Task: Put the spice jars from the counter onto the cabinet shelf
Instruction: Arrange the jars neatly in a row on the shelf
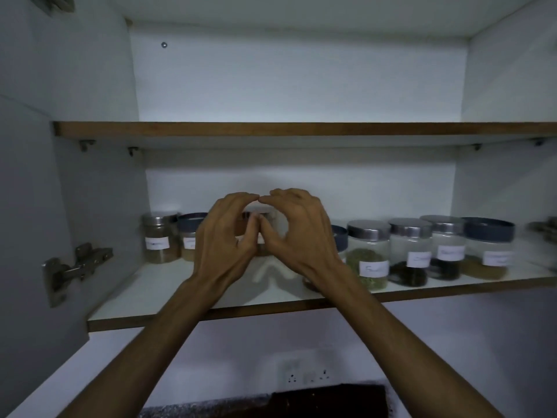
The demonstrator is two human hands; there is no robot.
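Observation:
On the lower cabinet shelf (168,297), my left hand (226,236) and my right hand (301,233) cup a spice jar (261,215) from both sides, with fingertips meeting over its top. Only a strip of its pale lid and label shows between my fingers. Left of it stand a steel-lidded jar (158,236) of brown powder and a blue-lidded jar (190,233). To the right runs a row of labelled jars: a green herb jar (367,254), a dark-spice jar (410,251), another steel-lidded jar (446,248) and a wide blue-lidded jar (488,248).
The upper shelf (301,128) has nothing visible on it. The open cabinet door with its metal hinge (75,267) stands at the left. Below the cabinet are a wall socket (304,375) and the dark counter edge (211,408).

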